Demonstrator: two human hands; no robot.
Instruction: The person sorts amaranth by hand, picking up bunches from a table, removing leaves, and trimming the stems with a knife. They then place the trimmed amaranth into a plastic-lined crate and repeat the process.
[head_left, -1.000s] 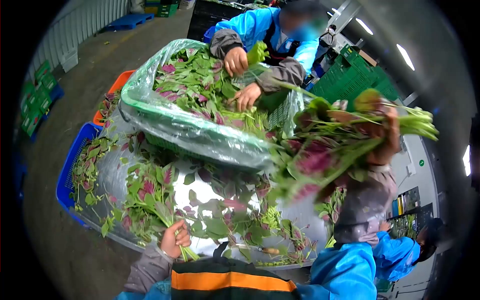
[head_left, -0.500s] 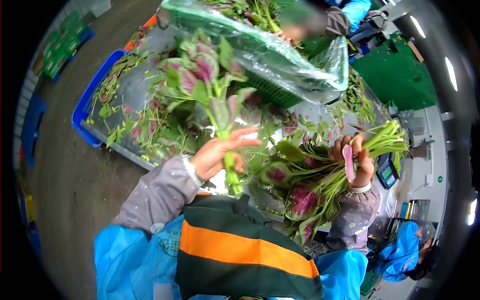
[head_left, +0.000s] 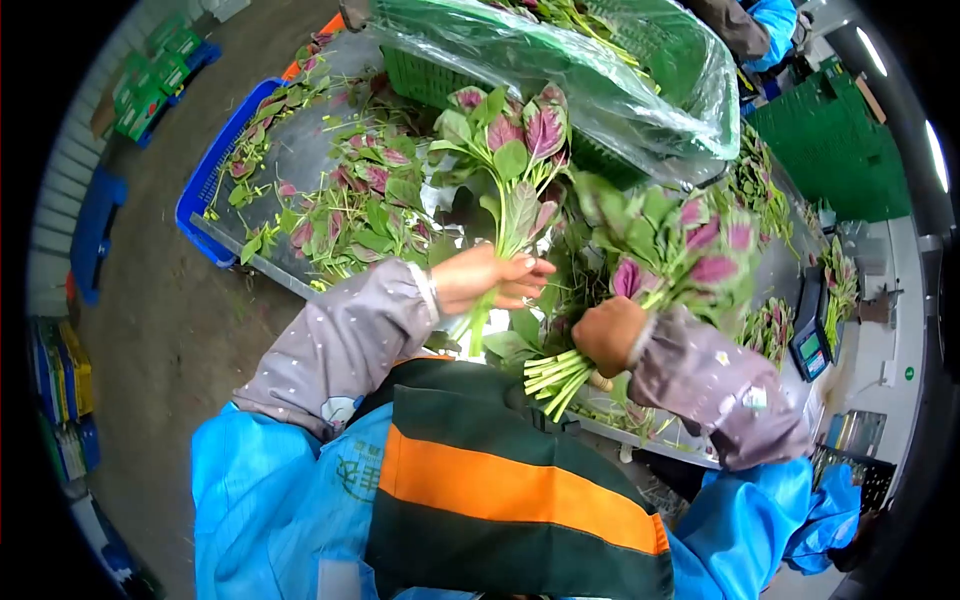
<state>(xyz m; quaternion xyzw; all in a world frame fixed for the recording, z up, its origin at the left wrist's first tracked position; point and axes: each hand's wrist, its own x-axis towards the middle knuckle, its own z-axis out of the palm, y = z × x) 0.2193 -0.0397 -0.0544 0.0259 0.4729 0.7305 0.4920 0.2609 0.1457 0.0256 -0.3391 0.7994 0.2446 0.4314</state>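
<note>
My left hand (head_left: 488, 280) is closed around the stems of a bunch of red amaranth (head_left: 520, 160), its green and purple leaves pointing up. In my right fist (head_left: 610, 335) is a second, larger bunch of amaranth (head_left: 690, 245). Its leaves spread to the upper right, slightly blurred, while the cut stems (head_left: 560, 380) point down and left. The two bunches are side by side over the metal table (head_left: 300, 135), with loose amaranth (head_left: 370, 195) lying to their left.
Beyond my hands stands a green crate (head_left: 425, 80) lined with clear plastic, holding greens. A blue basket (head_left: 215, 165) borders the table's left end. On the right sits a scale (head_left: 812, 345) with a lit display. A co-worker's sleeve (head_left: 775, 30) shows at the top right.
My right hand has come inward and turned its bunch, so the leaves now point up and the stems down left. My left hand has shifted slightly right. The co-worker's hand has left the crate.
</note>
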